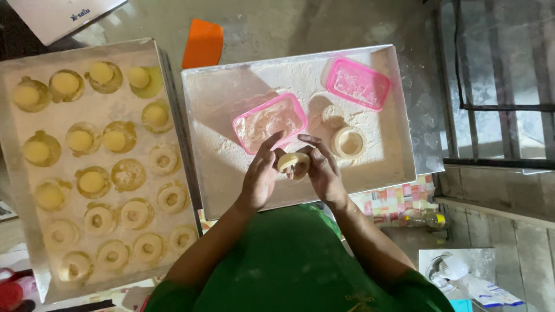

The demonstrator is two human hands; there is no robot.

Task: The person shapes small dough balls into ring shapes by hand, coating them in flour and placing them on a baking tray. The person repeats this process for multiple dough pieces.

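Dusty gray counter holds two metal trays. Both hands meet over the near edge of the floury tray. The left hand and right hand pinch a small dough ring between their fingertips. At 12 o'clock from it sits a pink tub. At 9 o'clock, the other tray holds many dough rings.
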